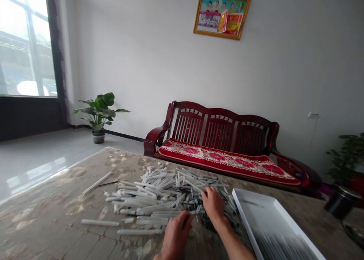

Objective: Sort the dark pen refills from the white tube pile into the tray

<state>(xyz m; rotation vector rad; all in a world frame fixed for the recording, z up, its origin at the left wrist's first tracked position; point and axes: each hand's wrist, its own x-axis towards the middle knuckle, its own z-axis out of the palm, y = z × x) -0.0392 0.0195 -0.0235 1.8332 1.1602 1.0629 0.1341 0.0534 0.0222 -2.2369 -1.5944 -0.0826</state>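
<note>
A heap of slim whitish tubes [159, 195] lies on the patterned tablecloth, with thin dark sticks [186, 191] mixed in at its right side. My left hand [176, 229] is at the near edge of the heap, fingers pinched together; what they hold, if anything, is hidden. On the right side of the heap, my right hand [214, 205] reaches in with curled fingers closed among the tubes and dark sticks. I cannot make out what is between its fingertips. Right of that hand stands a shallow white box [239, 199] holding many thin dark strips, blurred at its near end.
Loose tubes [99, 222] lie left of the heap on the tablecloth [57, 222]. A dark cylindrical container [341, 203] stands at the right. Beyond the table are a red wooden bench [218, 129] and a potted plant [98, 136].
</note>
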